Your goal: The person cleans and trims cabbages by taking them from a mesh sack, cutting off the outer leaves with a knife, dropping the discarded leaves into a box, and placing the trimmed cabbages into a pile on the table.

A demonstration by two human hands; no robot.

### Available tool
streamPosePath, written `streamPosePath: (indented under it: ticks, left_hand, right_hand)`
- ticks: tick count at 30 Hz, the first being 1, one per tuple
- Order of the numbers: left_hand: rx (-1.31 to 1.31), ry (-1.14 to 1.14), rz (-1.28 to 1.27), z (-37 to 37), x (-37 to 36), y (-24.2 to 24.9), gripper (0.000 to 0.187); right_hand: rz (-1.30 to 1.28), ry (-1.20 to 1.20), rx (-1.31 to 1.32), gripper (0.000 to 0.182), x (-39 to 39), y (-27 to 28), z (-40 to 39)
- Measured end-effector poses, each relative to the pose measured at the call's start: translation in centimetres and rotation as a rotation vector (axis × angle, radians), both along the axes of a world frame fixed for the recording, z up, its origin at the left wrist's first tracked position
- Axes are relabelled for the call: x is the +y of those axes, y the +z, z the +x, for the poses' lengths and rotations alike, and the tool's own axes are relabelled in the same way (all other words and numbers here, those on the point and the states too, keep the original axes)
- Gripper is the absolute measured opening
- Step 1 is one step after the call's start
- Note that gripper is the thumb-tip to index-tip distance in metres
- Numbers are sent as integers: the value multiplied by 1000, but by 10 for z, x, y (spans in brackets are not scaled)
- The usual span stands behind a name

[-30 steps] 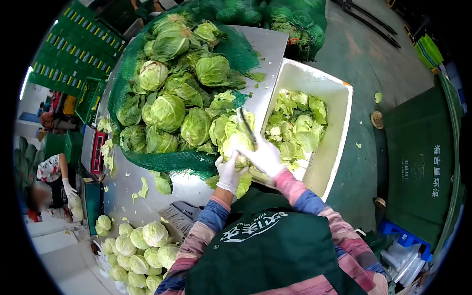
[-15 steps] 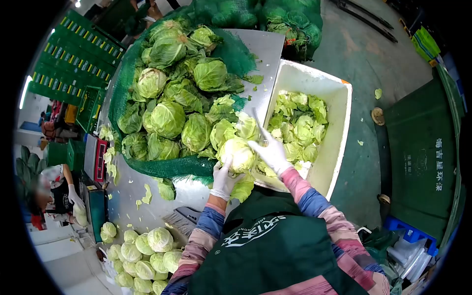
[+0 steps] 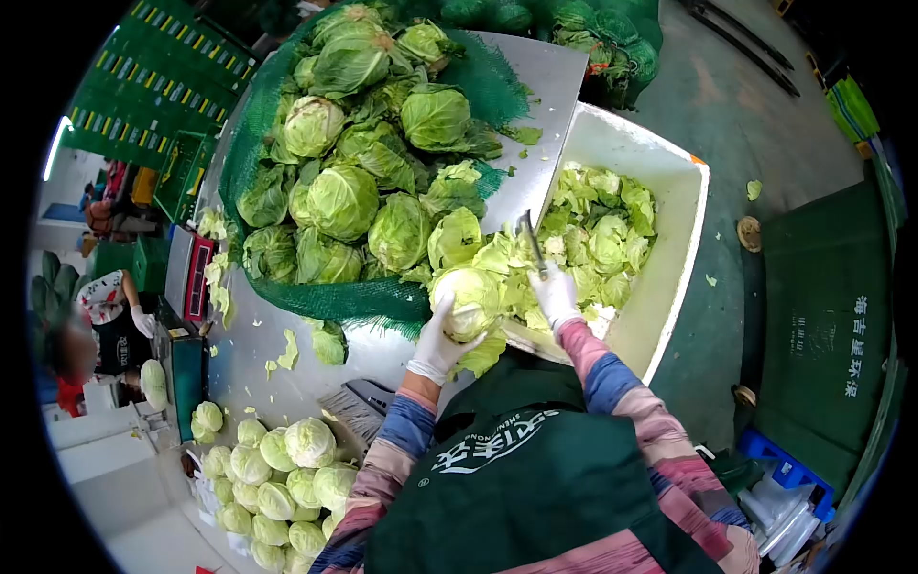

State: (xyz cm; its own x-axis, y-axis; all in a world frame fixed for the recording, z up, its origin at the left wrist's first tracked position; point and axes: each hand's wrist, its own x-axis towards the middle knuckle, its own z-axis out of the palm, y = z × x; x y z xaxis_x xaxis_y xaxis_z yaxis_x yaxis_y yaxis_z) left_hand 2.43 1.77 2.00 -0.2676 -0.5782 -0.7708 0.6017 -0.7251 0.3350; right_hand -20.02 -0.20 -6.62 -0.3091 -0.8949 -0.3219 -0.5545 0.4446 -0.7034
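Note:
My left hand, in a white glove, cradles a pale green cabbage from below and the left. In my gloved right hand is a knife, its blade pointing up and away from me. That hand hovers by the near left side of a white foam box, apart from the cabbage. Trimmed leaves lie inside the box. Just beyond the held cabbage, a pile of untrimmed cabbages rests on an opened green net bag.
A metal table carries the pile and leaf scraps. Trimmed cabbages are heaped at the lower left, near a brush. Filled net bags stand behind. A green bin is at right. Another person works at left.
My right hand has drawn away rightward from the cabbage, bringing the knife with it. My left hand still holds the cabbage. The whole view has shifted slightly.

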Motion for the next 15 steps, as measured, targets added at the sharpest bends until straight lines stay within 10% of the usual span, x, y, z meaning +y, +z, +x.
streamPosePath:
  ticks: [3, 6, 9, 15]
  left_hand:
    - [-355, -36, 19, -13, -9, 19, 68]
    - [-1071, -469, -905, -20, -22, 4, 92]
    - [-1445, -485, -1092, -44, -28, 5, 96]
    - [-1459, -534, -959, -48, -32, 5, 96]
  right_hand:
    - [-17, -26, 10, 40, -15, 44, -15]
    - [-124, -26, -434, 55, -21, 68, -11]
    - [-194, 221, -383, 51, -22, 63, -5]
    - [-82, 385, -95, 56, -10, 71, -10]
